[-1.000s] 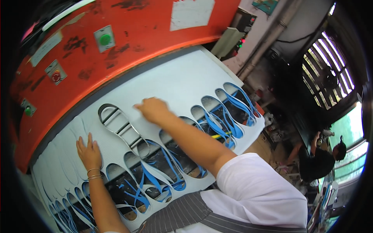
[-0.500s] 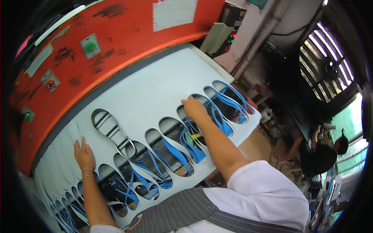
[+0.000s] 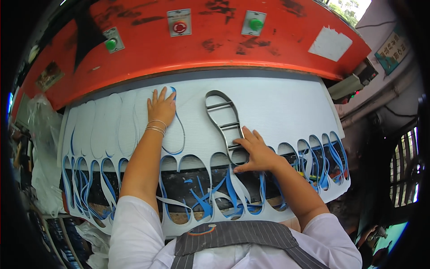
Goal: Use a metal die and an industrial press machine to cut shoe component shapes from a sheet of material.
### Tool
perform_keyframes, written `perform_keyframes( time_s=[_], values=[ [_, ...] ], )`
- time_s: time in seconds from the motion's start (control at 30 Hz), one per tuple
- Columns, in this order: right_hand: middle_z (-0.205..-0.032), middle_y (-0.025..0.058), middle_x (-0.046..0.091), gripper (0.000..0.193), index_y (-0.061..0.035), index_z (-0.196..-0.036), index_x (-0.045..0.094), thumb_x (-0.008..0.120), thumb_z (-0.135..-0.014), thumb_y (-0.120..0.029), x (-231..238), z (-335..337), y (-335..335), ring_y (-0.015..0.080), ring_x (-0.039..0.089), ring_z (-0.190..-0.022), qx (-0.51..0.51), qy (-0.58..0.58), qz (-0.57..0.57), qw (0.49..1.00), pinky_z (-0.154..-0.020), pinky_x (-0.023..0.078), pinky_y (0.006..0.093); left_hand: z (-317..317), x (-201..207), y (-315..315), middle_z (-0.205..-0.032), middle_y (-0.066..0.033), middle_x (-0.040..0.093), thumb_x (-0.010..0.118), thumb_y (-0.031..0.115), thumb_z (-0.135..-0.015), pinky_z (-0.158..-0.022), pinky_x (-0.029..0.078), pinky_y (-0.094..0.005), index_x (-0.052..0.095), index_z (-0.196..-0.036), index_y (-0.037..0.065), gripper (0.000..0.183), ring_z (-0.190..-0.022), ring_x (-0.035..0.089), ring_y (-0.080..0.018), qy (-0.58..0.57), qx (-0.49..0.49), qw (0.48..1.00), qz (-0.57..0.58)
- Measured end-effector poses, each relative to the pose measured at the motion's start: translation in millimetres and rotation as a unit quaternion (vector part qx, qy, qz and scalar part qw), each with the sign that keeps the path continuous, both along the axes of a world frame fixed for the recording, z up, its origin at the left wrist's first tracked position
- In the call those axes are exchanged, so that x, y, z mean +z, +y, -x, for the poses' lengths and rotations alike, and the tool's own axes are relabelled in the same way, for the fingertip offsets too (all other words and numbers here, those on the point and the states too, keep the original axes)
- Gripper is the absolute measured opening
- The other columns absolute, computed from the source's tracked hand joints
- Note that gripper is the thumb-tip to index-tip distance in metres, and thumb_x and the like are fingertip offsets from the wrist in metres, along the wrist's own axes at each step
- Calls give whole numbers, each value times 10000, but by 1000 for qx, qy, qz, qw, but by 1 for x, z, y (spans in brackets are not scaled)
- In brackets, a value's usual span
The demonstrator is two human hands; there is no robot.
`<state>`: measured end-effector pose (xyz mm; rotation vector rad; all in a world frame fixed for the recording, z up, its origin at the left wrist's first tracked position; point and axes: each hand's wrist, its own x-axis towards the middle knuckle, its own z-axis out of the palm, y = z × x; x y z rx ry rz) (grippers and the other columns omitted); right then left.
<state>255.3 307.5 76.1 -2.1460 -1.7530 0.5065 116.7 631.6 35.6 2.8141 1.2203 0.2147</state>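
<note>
A ribbed pale sheet with blue showing at its cut edges lies before me. A sole-shaped metal cutting die, crossed by several thin bars, rests on it. To the left of the die, my left hand lies flat with fingers apart, at the far end of a cut sole outline. My right hand is at the die's near, narrow end; its fingers are spread against the right rim and its thumb is near the rounded tip.
Beyond the sheet stands a red machine beam with green buttons and a red button. Blue and white offcut strips hang in the sheet's scalloped near edge. Clear plastic bags hang at left.
My view has swung left. My right hand has come from the sheet's right part to the die. My left hand has moved to the outline's far end. The die appears to stay in place.
</note>
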Motion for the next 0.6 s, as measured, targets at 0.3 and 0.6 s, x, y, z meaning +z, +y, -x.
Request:
perform_keyframes(
  time_s=[0.3,0.6],
  values=[
    [-1346,371,391,837,26,-1197,531,816,-595,-480,-25,51,107,490,300,-1334,-18,5,-74,997,-1129,223,500,11,-5,-1,-1556,-9,252,383,231,-918,-1162,57,-518,457,-1402,250,490,-1462,106,-263,-24,-55,995,75],
    [-1350,382,383,815,-4,-1176,527,839,-576,-459,-30,64,109,477,287,-1351,-34,-45,-122,991,-1140,195,500,11,-3,2,-1553,-20,256,388,236,-924,-1163,48,-512,467,-1396,246,479,-1461,100,-264,-36,-79,993,74]
  ],
)
